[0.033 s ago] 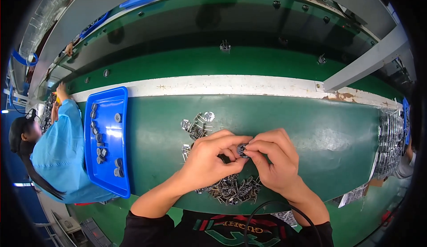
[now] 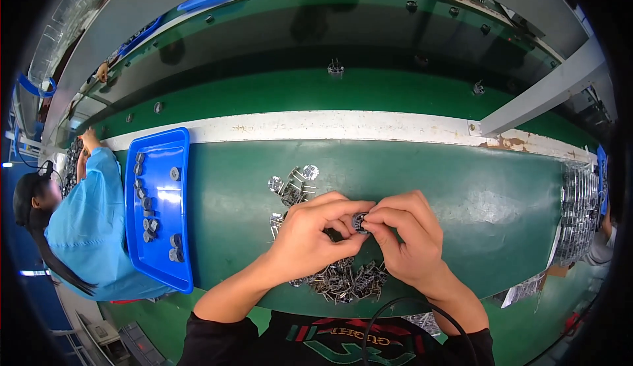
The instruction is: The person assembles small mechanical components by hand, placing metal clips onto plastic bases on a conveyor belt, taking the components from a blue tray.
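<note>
Between the fingertips of both hands is a small round dark component (image 2: 360, 223) with a grey rim, held above the green tabletop. My left hand (image 2: 319, 231) pinches it from the left, thumb and fingers closed on its edge. From the right, my right hand (image 2: 410, 234) has its thumb and fingertips pressed against the same piece. Below my hands lies a pile of small metallic components with thin wire legs (image 2: 344, 281), partly covered by my left hand. Several similar legged components (image 2: 292, 191) lie just beyond my left hand.
A blue tray (image 2: 184, 201) with several grey round parts stands at left. Past a white ledge (image 2: 316, 126), a green conveyor belt (image 2: 264, 95) carries scattered components. A person in blue (image 2: 99, 214) sits at far left. Stacked clear trays (image 2: 575, 214) stand right; a black cable (image 2: 395, 301) curves near my right forearm.
The components on the belt have shifted slightly to the right. The other person's hand at far left has moved a little. My hands and the piece look unchanged.
</note>
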### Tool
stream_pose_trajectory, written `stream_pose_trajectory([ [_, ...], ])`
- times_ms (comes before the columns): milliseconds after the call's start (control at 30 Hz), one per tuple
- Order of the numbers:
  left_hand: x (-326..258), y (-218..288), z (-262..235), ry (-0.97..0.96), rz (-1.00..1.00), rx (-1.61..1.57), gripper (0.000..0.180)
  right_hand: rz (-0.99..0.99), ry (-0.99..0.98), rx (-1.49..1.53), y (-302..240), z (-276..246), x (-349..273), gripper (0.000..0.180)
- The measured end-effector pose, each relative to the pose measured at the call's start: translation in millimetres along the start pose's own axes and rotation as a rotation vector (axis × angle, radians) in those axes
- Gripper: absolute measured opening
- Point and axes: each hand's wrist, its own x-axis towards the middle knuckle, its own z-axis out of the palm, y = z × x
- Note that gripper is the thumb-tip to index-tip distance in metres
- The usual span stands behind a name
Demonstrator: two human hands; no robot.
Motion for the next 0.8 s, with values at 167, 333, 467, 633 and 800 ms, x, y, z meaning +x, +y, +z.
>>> stream_pose_trajectory([
  [167, 0.4, -1.6, -3.1, 0.000, 0.004, -0.039, 0.042, 0.046, -0.006, 0.009, 1.1, 3.5, -2.3, 0.021],
  [333, -1.3, 3.6, -7.4, -0.049, -0.044, -0.035, 0.043, -0.003, 0.015, 0.016, 0.6, 4.1, -4.6, 0.019],
  [467, -3.2, -1.1, -5.5, -0.067, -0.049, -0.131, 0.043, -0.023, -0.001, 0.008, 1.2, 4.8, -7.3, 0.019],
  [633, -2.5, -2.5, -6.6, -0.075, -0.054, -0.148, 0.042, -0.017, -0.011, 0.015, 2.6, 8.0, -6.9, 0.020],
  [800, 3.4, -0.3, -21.4, -0.021, -0.086, -0.151, 0.034, -0.009, -0.059, 0.105, 2.8, 4.1, 2.2, 0.024],
])
